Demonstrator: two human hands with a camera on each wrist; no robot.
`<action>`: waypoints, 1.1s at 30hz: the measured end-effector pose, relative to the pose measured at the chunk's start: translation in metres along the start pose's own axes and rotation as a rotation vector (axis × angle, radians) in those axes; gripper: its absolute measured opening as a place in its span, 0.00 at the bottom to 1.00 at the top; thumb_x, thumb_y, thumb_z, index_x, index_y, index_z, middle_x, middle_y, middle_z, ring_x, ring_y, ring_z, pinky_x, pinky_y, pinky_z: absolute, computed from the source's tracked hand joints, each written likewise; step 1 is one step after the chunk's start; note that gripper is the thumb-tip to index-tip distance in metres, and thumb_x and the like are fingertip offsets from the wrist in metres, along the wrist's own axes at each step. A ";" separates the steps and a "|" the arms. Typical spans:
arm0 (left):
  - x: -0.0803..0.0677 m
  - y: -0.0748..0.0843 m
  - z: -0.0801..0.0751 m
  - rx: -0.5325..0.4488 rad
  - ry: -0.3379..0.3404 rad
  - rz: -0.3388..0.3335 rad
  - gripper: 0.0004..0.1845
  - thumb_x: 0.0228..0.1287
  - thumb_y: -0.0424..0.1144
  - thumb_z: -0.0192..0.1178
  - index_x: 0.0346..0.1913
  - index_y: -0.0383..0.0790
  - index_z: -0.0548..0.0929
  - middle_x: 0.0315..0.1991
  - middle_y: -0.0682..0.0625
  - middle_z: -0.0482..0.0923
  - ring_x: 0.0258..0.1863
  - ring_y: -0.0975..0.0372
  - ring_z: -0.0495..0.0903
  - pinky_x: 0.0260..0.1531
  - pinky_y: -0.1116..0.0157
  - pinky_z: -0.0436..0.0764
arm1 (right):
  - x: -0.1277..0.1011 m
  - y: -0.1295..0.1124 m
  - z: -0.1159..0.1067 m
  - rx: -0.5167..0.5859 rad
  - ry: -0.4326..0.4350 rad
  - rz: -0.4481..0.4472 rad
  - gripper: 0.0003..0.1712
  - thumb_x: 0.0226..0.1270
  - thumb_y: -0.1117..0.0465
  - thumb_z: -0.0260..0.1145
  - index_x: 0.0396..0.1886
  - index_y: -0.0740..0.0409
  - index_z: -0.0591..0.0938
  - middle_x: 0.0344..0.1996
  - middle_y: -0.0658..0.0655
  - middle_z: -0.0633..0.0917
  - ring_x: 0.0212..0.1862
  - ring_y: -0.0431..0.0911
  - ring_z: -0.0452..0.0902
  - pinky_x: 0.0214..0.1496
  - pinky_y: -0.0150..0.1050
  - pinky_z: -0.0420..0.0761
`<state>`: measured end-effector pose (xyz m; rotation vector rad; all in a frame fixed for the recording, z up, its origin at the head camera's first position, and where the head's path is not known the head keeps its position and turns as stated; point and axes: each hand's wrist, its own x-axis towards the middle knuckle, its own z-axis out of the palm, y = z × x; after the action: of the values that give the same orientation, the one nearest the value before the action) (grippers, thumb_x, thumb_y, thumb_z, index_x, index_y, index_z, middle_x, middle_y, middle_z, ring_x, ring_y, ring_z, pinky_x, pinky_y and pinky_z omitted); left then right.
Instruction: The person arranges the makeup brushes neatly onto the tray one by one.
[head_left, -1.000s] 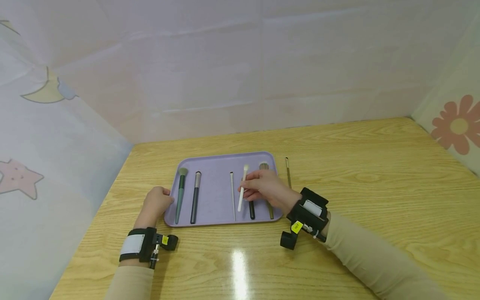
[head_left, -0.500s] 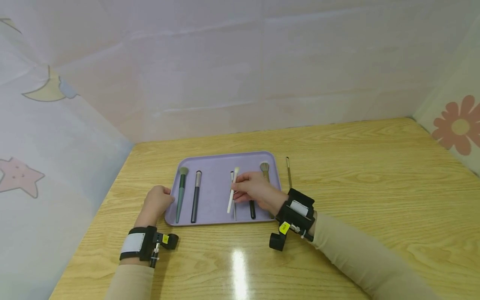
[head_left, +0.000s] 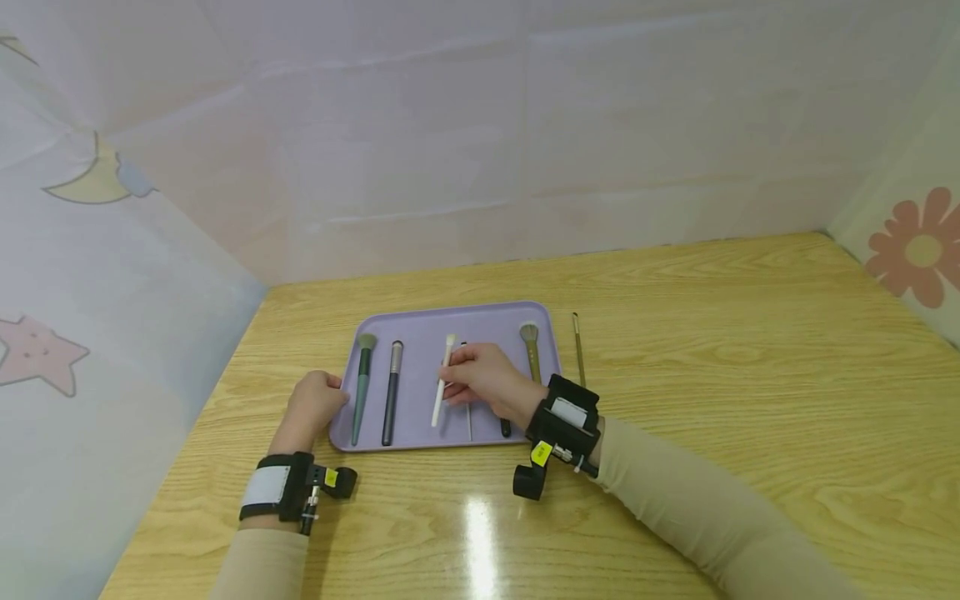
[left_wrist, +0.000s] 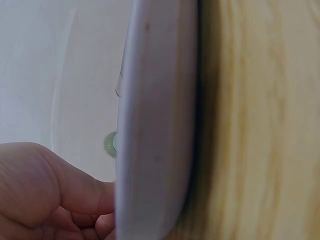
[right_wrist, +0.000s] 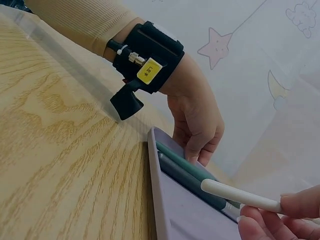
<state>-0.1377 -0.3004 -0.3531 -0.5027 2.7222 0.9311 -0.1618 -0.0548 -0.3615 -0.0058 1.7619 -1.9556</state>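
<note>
A white makeup brush (head_left: 441, 393), bristles pointing away from me, is pinched between the thumb and fingers of my right hand (head_left: 487, 379), held over the middle of the lilac tray (head_left: 427, 333). At the tray's left rim, my left hand (head_left: 315, 402) grips the edge with thumb and curled fingers; the left wrist view shows the thumb (left_wrist: 82, 195) against the tray wall (left_wrist: 155, 110). On the tray lie a green brush (head_left: 362, 392) and a dark brush (head_left: 392, 392) at left. A thin white brush (head_left: 469, 425) is partly hidden beneath my right hand.
Towards the tray's right side lie a brown-handled brush (head_left: 531, 343) and a black handle (head_left: 506, 427), mostly covered by my right hand. Just outside the tray, a thin brown brush (head_left: 579, 346) lies on the wooden table (head_left: 720, 358). A cloth backdrop (head_left: 420, 167) rises behind.
My right hand has carried the white brush leftward across the tray, past the thin white brush, uncovering more of the brown-handled brush. The left hand has stayed on the rim.
</note>
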 end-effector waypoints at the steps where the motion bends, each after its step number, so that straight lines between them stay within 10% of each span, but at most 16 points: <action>1: 0.000 0.000 0.000 -0.002 -0.001 -0.002 0.18 0.63 0.27 0.50 0.52 0.17 0.71 0.47 0.27 0.74 0.42 0.45 0.75 0.40 0.53 0.78 | 0.000 0.000 0.001 0.001 -0.002 -0.001 0.03 0.66 0.73 0.62 0.37 0.70 0.76 0.27 0.57 0.80 0.24 0.44 0.80 0.26 0.33 0.82; 33: 0.002 -0.003 0.000 0.007 -0.007 0.006 0.16 0.64 0.28 0.50 0.51 0.18 0.73 0.46 0.28 0.74 0.42 0.45 0.75 0.40 0.54 0.78 | 0.010 0.006 0.032 -0.101 0.009 0.025 0.04 0.63 0.74 0.63 0.36 0.72 0.77 0.19 0.56 0.79 0.17 0.41 0.75 0.20 0.31 0.78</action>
<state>-0.1385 -0.3029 -0.3555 -0.4897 2.7207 0.9223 -0.1576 -0.0889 -0.3652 -0.0097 1.8565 -1.8500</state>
